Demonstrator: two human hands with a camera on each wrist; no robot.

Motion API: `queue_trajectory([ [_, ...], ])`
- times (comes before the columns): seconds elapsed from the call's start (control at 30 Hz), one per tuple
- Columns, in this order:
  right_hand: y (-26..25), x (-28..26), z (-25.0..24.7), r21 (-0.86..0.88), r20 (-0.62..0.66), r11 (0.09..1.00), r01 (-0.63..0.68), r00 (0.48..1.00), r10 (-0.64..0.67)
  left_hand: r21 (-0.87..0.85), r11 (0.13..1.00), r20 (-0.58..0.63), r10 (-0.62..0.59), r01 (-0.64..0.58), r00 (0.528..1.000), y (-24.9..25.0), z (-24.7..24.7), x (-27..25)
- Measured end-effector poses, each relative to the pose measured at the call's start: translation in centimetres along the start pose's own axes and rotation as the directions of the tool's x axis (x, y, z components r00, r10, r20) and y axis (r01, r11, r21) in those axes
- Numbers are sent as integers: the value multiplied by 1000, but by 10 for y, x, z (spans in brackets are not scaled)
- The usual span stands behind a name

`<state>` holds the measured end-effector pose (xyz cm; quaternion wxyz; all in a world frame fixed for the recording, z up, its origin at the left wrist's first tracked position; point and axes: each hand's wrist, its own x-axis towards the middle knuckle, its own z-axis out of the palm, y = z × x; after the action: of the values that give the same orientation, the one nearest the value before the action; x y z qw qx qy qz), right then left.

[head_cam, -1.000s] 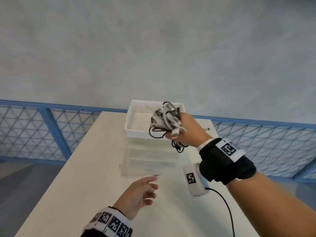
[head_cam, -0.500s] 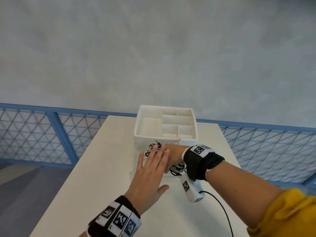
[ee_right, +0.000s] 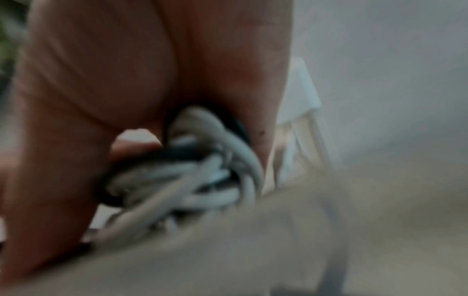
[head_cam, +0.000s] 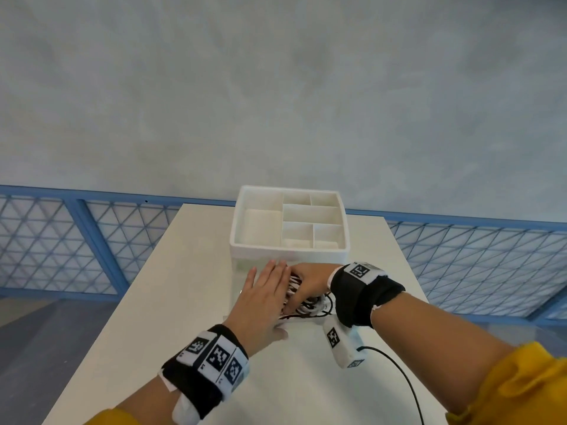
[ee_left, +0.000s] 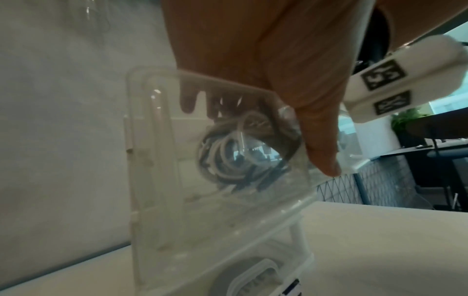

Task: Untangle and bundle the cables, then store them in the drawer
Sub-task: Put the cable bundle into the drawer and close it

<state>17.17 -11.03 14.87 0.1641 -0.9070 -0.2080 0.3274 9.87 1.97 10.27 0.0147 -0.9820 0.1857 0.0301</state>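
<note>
Two hands meet over the clear drawer (ee_left: 202,200), which stands pulled out in front of the white compartment organizer (head_cam: 290,251) at the far end of the table (head_cam: 147,302). The right hand (head_cam: 310,282) grips the bundle of white and black cables (head_cam: 310,306), fingers curled round it, holding it down inside the drawer. The left hand (head_cam: 264,297) lies flat with fingers straight, just beside the right, its thumb against the drawer's clear wall in the left wrist view. The right wrist view is blurred; cables (ee_right: 192,176) show beneath the palm.
</note>
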Motion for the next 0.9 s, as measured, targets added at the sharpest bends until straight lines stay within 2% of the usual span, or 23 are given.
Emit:
queue_trajectory([
  [0.07, -2, -3, 12, -169, -82, 985, 25, 996, -39, -58, 998, 53, 40, -37, 998, -6, 2, 6],
  [0.13, -2, -15, 15, -283, -227, 956, 75, 963, -143, -103, 990, 80, 100, -92, 992, -13, 3, 13],
  [0.23, 7, -29, 39, -439, -204, 880, 181, 934, -294, -186, 975, 125, 146, -121, 981, -19, 3, 20],
  [0.3, 20, -30, 56, -529, -151, 833, 163, 947, -282, -152, 980, 136, 147, -126, 980, -21, 3, 19],
  [0.33, 28, -28, 61, -536, -135, 834, 133, 961, -240, -98, 985, 96, 149, -139, 984, -21, 6, 18],
  [0.4, 38, -25, 64, -501, -110, 860, 96, 979, -173, 65, 985, -89, 168, -163, 982, -20, 8, 16],
  [0.5, 40, -20, 55, -471, -65, 877, 94, 988, -141, 111, 983, -147, 163, -147, 976, -25, 4, 16],
  [0.63, 37, -16, 50, -394, -29, 911, 120, 989, -143, 49, 984, -94, 175, -171, 980, -31, 0, 24],
  [0.8, 34, -17, 51, -250, -115, 955, 158, 975, -191, 88, 975, -129, 213, -203, 968, -40, -6, 28],
  [0.9, 28, -21, 47, -174, -146, 970, 171, 969, -197, 31, 977, -115, 215, -213, 970, -43, -10, 33],
])
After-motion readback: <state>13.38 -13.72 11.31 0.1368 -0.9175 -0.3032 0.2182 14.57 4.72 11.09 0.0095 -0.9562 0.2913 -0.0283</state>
